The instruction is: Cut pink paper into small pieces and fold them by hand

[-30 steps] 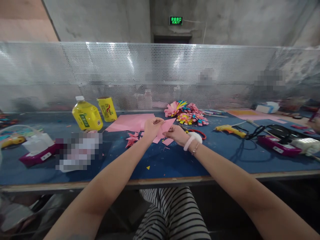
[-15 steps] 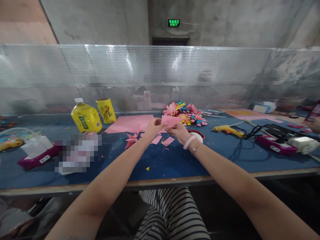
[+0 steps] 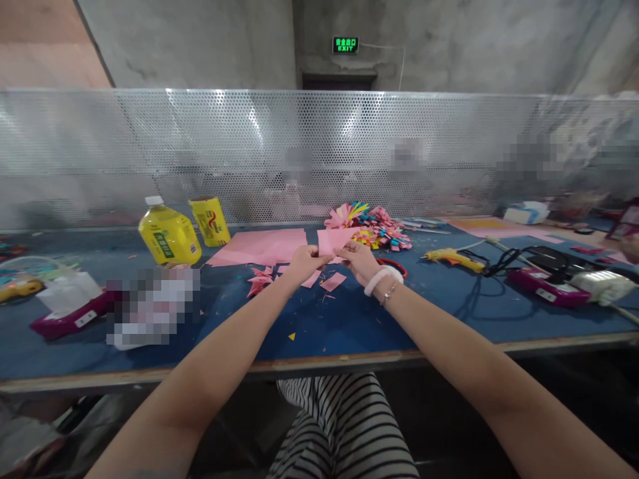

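Note:
A small piece of pink paper [image 3: 330, 241] is held up between both hands above the blue table [image 3: 344, 326]. Its lower left edge is pinched by my left hand [image 3: 305, 263], and my right hand [image 3: 360, 261] grips its lower right side. Behind and to the left lie large pink paper sheets [image 3: 259, 246]. Just beyond my right hand sits a pile of fringed paper flowers [image 3: 382, 229] in pink, yellow and blue. Cut pink pieces [image 3: 333, 282] and folded pink scraps [image 3: 259, 281] rest on the table below my hands.
At left stand a yellow liquid bottle [image 3: 168, 233], a yellow can [image 3: 210, 223] and a purple box [image 3: 74, 319]. To the right lie a yellow glue gun [image 3: 453, 259], black cables and another purple box [image 3: 546, 286]. A perforated metal screen [image 3: 200, 153] closes the back.
The pink paper has tipped more upright and shifted slightly left. Both hands stay on it, with the fingers closer together along its lower edge. The view has moved slightly.

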Motion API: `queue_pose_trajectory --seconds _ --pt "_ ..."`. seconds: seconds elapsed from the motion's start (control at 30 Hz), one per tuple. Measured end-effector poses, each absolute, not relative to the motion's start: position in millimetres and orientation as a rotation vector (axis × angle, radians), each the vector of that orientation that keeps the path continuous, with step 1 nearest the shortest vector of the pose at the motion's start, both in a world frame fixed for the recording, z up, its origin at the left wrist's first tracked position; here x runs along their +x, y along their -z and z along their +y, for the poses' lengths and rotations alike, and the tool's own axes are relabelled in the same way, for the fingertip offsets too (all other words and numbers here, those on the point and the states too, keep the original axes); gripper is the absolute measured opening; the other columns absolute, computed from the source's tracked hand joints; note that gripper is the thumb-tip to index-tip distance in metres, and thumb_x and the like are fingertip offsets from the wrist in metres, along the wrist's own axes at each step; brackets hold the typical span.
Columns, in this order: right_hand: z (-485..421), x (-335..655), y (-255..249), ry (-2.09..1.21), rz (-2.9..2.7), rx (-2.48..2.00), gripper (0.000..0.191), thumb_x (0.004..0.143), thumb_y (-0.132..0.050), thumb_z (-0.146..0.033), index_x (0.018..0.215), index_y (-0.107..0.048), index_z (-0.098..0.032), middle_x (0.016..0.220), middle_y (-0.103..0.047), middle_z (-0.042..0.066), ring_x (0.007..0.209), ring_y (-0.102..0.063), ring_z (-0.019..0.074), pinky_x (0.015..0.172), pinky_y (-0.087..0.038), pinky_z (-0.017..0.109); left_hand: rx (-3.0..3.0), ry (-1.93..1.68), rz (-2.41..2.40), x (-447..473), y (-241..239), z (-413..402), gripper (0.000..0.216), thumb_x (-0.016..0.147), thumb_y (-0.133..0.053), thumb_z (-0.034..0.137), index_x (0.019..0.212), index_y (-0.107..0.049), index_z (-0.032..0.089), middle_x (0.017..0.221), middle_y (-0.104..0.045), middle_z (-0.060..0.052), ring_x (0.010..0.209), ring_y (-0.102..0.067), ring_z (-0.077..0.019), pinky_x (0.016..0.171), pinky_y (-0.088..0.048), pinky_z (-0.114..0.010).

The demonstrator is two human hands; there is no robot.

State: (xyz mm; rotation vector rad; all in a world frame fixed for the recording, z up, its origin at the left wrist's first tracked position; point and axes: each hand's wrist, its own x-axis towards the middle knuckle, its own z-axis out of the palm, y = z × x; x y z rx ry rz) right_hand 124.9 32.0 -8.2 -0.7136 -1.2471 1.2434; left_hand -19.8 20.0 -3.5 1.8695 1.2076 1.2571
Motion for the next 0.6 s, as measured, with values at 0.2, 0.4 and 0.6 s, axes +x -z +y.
queue_pose_trajectory --seconds 0.2,0.4,0.6 --pt "34.7 134.7 -0.4 -1.313 -1.014 -0.6 0.026 0.048 -0.071 -0.014 0.06 -0.049 -0.017 0.053 -0.049 -0.008 0.049 -0.043 0.0032 0.047 -0.033 0.017 1.862 -1.196 1.157 -22.1 0.7 22.8 0.025 0.058 -0.063 0.035 0.059 -0.055 0.011 0.047 -0.051 0.001 0.044 -0.045 -0.0073 0.047 -0.036 -0.021" --pt "48.6 153.2 -3.7 -1.311 -0.751 -0.559 0.02 0.053 -0.065 -0.003 0.064 -0.055 -0.017 0.059 -0.057 -0.005 0.052 -0.051 0.0039 0.042 -0.036 0.014 1.854 -1.145 1.19 -20.8 -3.7 14.4 0.023 0.056 -0.064 0.032 0.054 -0.053 0.012 0.045 -0.05 0.002 0.043 -0.044 -0.0066 0.046 -0.035 -0.02" --pt "54.5 174.2 -7.9 -1.159 -0.704 -0.526 0.012 0.06 -0.062 -0.007 0.063 -0.055 -0.016 0.057 -0.057 -0.004 0.05 -0.051 0.0029 0.043 -0.038 0.012 1.851 -1.165 1.178 -22.1 -0.4 17.0 0.026 0.055 -0.065 0.034 0.051 -0.05 0.013 0.042 -0.048 0.003 0.042 -0.044 -0.0063 0.045 -0.034 -0.02"
